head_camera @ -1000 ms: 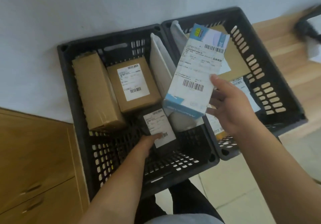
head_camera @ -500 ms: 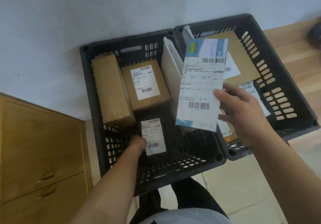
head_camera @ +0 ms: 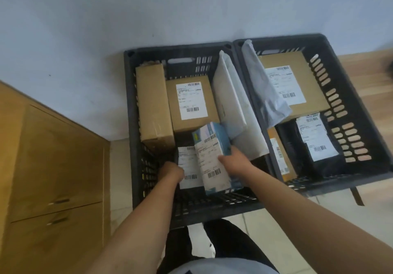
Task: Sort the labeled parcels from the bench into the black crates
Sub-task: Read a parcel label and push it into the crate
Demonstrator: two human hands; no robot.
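Both hands were down inside the left crate [head_camera: 130, 103], close together but not touching. The right hand [head_camera: 235, 162] gripped a blue-and-white box [head_camera: 209, 159], its thumb on the labelled face and its fingers round the right-hand side. The box was tilted, with its lower end near the crate's front wall. The left hand [head_camera: 171, 170] had curled fingers on the left edge of a black parcel [head_camera: 188, 163] with a white label. This parcel lay just beside the box and was partly covered by it.

The crate was crowded behind them. A tall brown box [head_camera: 154, 105] stood along the left wall, touching a labelled brown box [head_camera: 191, 103] next to it. White mailers [head_camera: 230, 99] leaned on edge against the right wall, and their lower corner sat just behind the blue-and-white box.

The right crate [head_camera: 280, 41] stood against the left one, wall to wall. In it, a grey bag [head_camera: 263, 91] leaned over a large brown carton [head_camera: 312, 95] with a label. Nearer the front lay a black bag [head_camera: 314, 146] with a label, and a yellow-brown parcel [head_camera: 280, 156] beside it.

A wooden cabinet [head_camera: 53, 156] stood to the left, apart from the crates. The wooden table [head_camera: 372, 78] showed to the right of the right crate, and a pale wall rose behind both crates. I could not tell whether the crates rested on the table.
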